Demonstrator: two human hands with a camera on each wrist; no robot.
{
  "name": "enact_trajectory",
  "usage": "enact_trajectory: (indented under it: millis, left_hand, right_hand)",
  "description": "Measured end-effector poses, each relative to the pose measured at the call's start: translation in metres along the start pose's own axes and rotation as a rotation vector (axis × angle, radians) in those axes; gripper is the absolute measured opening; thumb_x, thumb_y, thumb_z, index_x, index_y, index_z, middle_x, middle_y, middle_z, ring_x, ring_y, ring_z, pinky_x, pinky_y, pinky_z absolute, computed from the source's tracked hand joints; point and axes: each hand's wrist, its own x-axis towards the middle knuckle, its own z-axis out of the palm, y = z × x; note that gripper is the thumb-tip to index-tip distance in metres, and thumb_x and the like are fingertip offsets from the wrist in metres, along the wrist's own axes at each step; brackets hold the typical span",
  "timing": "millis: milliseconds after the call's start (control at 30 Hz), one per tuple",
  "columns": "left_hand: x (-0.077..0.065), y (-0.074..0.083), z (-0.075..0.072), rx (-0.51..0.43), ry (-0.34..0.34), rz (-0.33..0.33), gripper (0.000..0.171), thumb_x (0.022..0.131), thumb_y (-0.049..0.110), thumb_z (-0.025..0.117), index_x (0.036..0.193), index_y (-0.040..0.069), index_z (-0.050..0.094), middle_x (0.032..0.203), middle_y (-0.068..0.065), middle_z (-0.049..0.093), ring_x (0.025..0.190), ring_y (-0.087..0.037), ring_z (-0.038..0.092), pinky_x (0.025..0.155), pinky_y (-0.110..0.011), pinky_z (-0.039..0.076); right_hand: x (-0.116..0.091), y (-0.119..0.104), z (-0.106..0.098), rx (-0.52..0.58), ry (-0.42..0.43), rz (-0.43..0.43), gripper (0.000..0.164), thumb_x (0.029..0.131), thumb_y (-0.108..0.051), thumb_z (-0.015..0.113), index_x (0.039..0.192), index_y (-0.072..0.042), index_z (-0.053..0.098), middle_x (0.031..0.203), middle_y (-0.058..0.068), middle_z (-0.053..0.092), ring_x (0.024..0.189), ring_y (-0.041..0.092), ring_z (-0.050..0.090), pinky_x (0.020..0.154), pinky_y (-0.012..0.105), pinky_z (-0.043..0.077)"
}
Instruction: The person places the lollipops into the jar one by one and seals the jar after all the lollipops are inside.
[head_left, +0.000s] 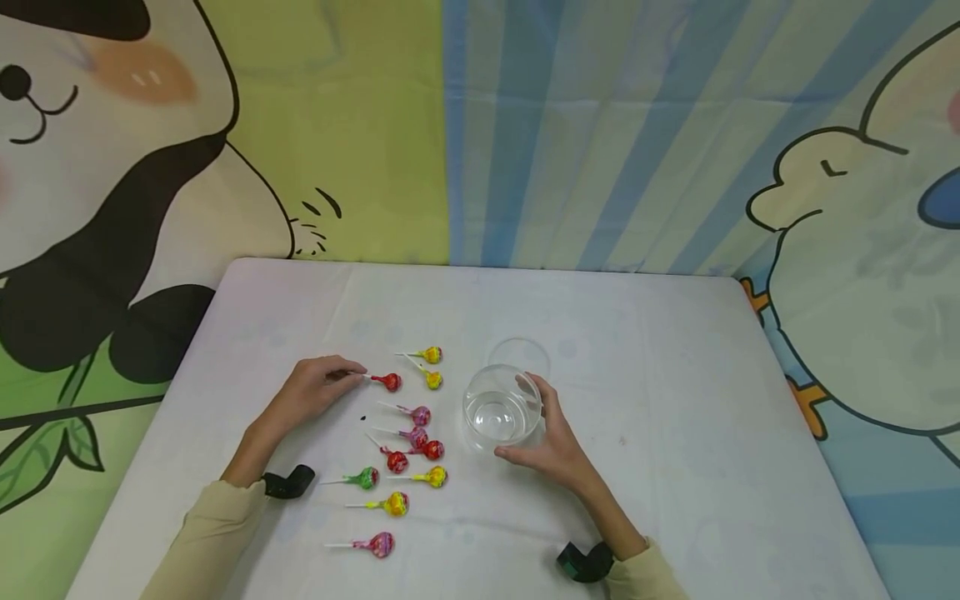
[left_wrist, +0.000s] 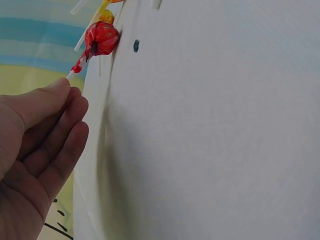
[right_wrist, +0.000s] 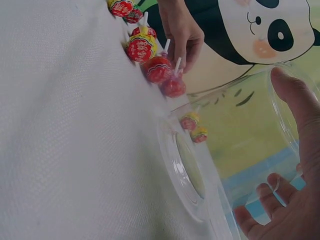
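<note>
My left hand [head_left: 311,390] pinches the thin white stick of a red lollipop [head_left: 389,382] between thumb and fingertips. In the left wrist view, the red wrapped head [left_wrist: 102,38] points away from the fingers, close over the white cloth. A clear, round, open-topped jar [head_left: 501,407] is in my right hand [head_left: 551,442], its thumb and fingers spread around the side near the rim. In the right wrist view, lollipop heads [right_wrist: 190,121] show through the jar's see-through wall.
Several wrapped lollipops lie in a loose column left of the jar, among them a green one [head_left: 366,477], a yellow one [head_left: 396,503] and a purple-pink one [head_left: 381,545]. A faint clear ring [head_left: 519,339] shows behind the jar. A small dark speck [head_left: 363,417] lies on the white tablecloth [head_left: 675,433].
</note>
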Motion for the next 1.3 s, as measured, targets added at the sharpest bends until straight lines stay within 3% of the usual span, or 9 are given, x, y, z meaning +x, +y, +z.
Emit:
enact_trajectory:
  millis: [133,267,400,600,700,833,967,1100,1300]
  left_hand:
    - [-0.003,0.003,-0.002,-0.101,-0.004,-0.097,0.014,0.087,0.022,0.073,0.100,0.017,0.076,0.097,-0.001,0.076,0.087,-0.005,0.068,0.074,-0.015,0.052]
    - [-0.005,0.014,-0.007,-0.251,-0.005,-0.149,0.022,0.088,0.030,0.071,0.103,0.014,0.074,0.099,-0.005,0.076,0.086,-0.007,0.071,0.074,-0.013,0.053]
    - [-0.003,0.035,-0.011,-0.396,0.009,-0.152,0.026,0.091,0.029,0.068,0.108,0.009,0.071,0.099,-0.009,0.075,0.089,-0.013,0.073,0.079,-0.013,0.053]
    - [0.000,0.075,-0.011,-0.554,0.029,-0.102,0.022,0.092,0.019,0.067,0.107,0.003,0.070,0.091,0.010,0.075,0.086,-0.008,0.072,0.082,-0.016,0.054]
    - [0.003,0.094,-0.009,-0.619,-0.008,-0.058,0.020,0.091,0.014,0.067,0.106,0.000,0.070,0.091,0.010,0.074,0.086,-0.012,0.073,0.081,-0.020,0.056]
    - [0.011,0.120,-0.005,-0.632,-0.078,-0.027,0.021,0.090,0.016,0.069,0.105,0.001,0.071,0.095,-0.001,0.075,0.085,-0.014,0.073,0.077,-0.026,0.058]
    - [0.017,0.141,0.002,-0.564,-0.130,-0.011,0.019,0.088,0.022,0.072,0.102,0.009,0.073,0.089,-0.008,0.074,0.073,-0.013,0.070,0.064,-0.026,0.056]
    - [0.021,0.155,0.013,-0.483,-0.172,-0.007,0.017,0.087,0.028,0.073,0.099,0.016,0.075,0.070,-0.002,0.070,0.057,-0.013,0.063,0.049,-0.024,0.046]
    - [0.027,0.169,0.031,-0.451,-0.220,0.011,0.020,0.086,0.031,0.074,0.099,0.016,0.076,0.059,0.003,0.065,0.048,-0.014,0.059,0.042,-0.024,0.040]
  right_hand:
    - [-0.001,0.000,0.000,0.003,-0.009,-0.003,0.104,0.067,-0.020,0.089,0.148,-0.021,0.024,0.150,0.017,0.040,0.137,0.036,0.040,0.105,0.064,0.032]
    - [-0.001,0.000,-0.001,-0.003,-0.014,-0.005,0.104,0.067,-0.020,0.089,0.149,-0.021,0.024,0.150,0.016,0.040,0.137,0.035,0.040,0.105,0.064,0.032]
    - [0.000,0.001,-0.002,-0.011,-0.009,-0.006,0.104,0.066,-0.020,0.089,0.148,-0.022,0.025,0.150,0.014,0.041,0.137,0.035,0.040,0.105,0.063,0.032]
    - [0.001,0.003,-0.002,0.000,-0.013,-0.002,0.104,0.066,-0.019,0.089,0.148,-0.023,0.025,0.150,0.010,0.041,0.137,0.036,0.040,0.105,0.064,0.032]
    - [0.001,0.002,-0.002,0.010,-0.011,0.006,0.104,0.066,-0.019,0.089,0.148,-0.023,0.025,0.151,0.008,0.041,0.137,0.037,0.040,0.106,0.064,0.031]
    - [0.002,0.001,-0.002,0.013,-0.006,0.009,0.104,0.066,-0.019,0.089,0.148,-0.021,0.025,0.151,0.010,0.041,0.137,0.037,0.039,0.106,0.065,0.031]
    - [0.002,0.002,0.000,0.013,-0.006,0.010,0.103,0.067,-0.019,0.088,0.148,-0.019,0.025,0.151,0.013,0.041,0.136,0.034,0.041,0.104,0.063,0.034]
    - [0.002,0.003,0.001,0.014,-0.012,0.015,0.101,0.068,-0.020,0.088,0.147,-0.019,0.025,0.150,0.014,0.041,0.134,0.031,0.043,0.103,0.061,0.036]
    - [0.001,0.003,0.001,0.022,-0.016,0.001,0.100,0.069,-0.020,0.088,0.147,-0.021,0.025,0.150,0.018,0.039,0.134,0.034,0.043,0.103,0.065,0.035]
